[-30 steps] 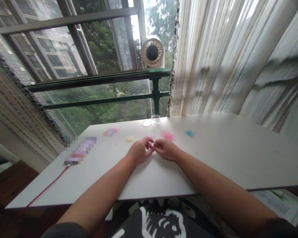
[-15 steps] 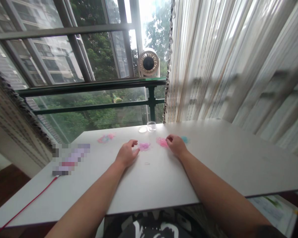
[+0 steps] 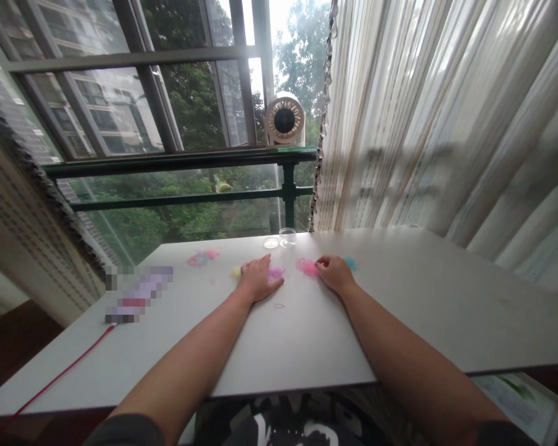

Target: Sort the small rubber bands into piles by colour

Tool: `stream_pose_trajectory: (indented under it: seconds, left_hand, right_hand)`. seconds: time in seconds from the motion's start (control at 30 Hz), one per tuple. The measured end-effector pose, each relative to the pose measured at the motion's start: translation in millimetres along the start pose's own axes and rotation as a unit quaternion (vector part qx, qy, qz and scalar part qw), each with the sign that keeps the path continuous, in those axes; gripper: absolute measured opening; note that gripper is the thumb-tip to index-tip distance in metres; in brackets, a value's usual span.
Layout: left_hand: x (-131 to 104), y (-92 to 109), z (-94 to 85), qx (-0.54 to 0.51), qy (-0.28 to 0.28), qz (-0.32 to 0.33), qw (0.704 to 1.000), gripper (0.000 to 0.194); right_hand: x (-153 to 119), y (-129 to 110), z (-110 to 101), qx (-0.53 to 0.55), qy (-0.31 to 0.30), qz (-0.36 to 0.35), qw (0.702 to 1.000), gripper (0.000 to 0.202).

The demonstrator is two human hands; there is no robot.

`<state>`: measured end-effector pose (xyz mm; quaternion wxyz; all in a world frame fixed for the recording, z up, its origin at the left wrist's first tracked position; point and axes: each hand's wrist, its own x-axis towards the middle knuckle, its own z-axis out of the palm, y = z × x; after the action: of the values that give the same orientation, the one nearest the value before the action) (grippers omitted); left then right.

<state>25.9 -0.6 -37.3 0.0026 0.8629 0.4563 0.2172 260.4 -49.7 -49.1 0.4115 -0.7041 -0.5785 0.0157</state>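
A smooth, white bench point(image 3: 423, 303) is scattered with small, loose heaps of thin, tangled, plastic-looking strands. A bright pink heap point(image 3: 305, 266) is set in the middle, with a teal heap point(image 3: 351, 263) placed to its right, a fluffy purple heap point(image 3: 277, 272) to its left, and a yellow heap point(image 3: 235, 272) partly hidden farther left; a mixed pink-and-blue heap point(image 3: 203, 257) is spread near the far left edge. A thin, pale, elongated loop point(image 3: 279, 305) is laid alone on the near side. By the far edge, a clear, round tub point(image 3: 287, 238) is stood beside a flat, shiny disc point(image 3: 270, 244) (its rim is caught by the window light). The grip of the left hand point(image 3: 260, 277) is relaxed and empty-looking, fingers extended and thumb spread, laid palm down between yellow and purple. The grip of the right hand point(image 3: 333, 272) is curled, its fingertips brought to the pink heap's right side; whether any strand is pinched there cannot be told.
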Motion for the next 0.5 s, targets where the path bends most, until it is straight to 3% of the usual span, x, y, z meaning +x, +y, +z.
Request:
stream_pose_trajectory:
  seconds: [0.2, 0.33, 0.5]
  left_hand:
    - [1, -2, 1.0, -0.042, 0.017, 0.000, 0.999, 0.066]
    - [-1, -7, 0.0, -0.087, 0.036, 0.035, 0.995, 0.066]
    - [-14, -13, -14.3, -0.159, 0.091, 0.071, 0.981, 0.058]
  right_hand:
    - [0, 1, -2, 0.033, 0.036, 0.024, 0.999, 0.026]
    - [0, 0, -5, 0.054, 0.064, 0.031, 0.996, 0.029]
    - [-3, -5, -8, 0.080, 0.069, 0.017, 0.994, 0.032]
